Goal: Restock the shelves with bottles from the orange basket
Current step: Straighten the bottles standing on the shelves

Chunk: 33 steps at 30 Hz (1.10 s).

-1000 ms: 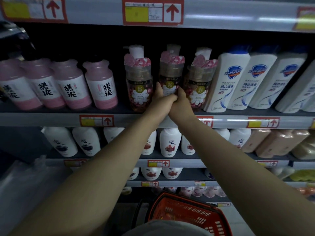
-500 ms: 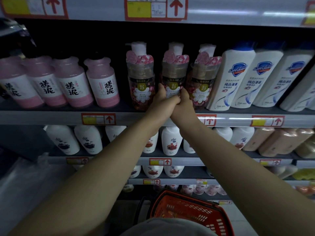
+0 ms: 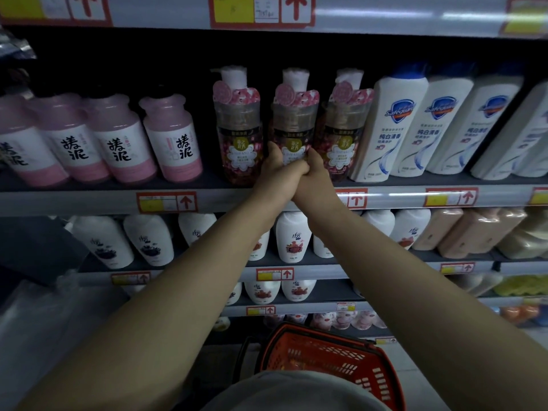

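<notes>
Placing step, I'd say: left hand and right hand each curl their fingers round the lower body of the clear amber pump bottle with a pink floral collar, the middle of three alike on the grey metal shelf (base hidden, so can't tell if it's set down). Next move calls for letting go w/o nudging the neighbours, then reaching down to the orange plastic mesh basket. Legible: "Safeguard" on the white bottles at right; bold black Chinese characters on the pink-and-white bottles at left.
</notes>
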Each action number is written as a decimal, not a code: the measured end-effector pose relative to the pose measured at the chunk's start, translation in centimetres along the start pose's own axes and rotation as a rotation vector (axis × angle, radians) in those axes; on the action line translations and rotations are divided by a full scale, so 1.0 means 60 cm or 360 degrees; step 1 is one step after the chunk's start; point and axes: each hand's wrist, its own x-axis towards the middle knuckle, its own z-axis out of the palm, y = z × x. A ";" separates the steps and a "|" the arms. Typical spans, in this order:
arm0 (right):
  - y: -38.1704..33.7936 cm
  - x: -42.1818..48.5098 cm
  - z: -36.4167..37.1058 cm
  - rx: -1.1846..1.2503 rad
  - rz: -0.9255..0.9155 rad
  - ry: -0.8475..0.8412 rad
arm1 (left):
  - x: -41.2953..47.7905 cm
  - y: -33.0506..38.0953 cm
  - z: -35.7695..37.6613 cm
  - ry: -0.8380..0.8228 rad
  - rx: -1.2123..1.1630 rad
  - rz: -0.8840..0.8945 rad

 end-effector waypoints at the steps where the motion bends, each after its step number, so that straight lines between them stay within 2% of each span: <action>1: -0.002 -0.003 -0.001 0.0004 0.0005 -0.0006 | 0.001 -0.002 0.002 0.0008 0.0002 -0.0002; 4: -0.005 -0.009 -0.005 -0.0045 -0.0028 -0.0018 | -0.012 0.004 0.010 0.0107 0.0051 -0.0011; 7: -0.006 -0.017 -0.022 -0.0132 -0.0030 -0.0009 | -0.025 0.008 0.026 0.0346 0.0114 0.0135; 8: -0.007 -0.020 -0.030 -0.0131 -0.0056 0.0044 | -0.030 0.008 0.033 0.0351 0.0117 0.0191; 12: -0.008 -0.024 -0.066 -0.0077 -0.0179 0.0337 | -0.028 0.010 0.058 0.0138 0.0151 0.0270; 16: 0.000 -0.016 -0.102 -0.0215 -0.0209 0.0446 | -0.022 0.020 0.087 0.0026 0.0150 0.0253; 24: 0.024 0.011 -0.120 -0.0201 -0.0129 0.0250 | 0.001 0.006 0.131 0.0159 0.0154 0.0090; 33: 0.026 0.010 -0.141 -0.0248 -0.0174 0.0116 | 0.026 -0.018 0.148 0.0259 0.0106 0.0082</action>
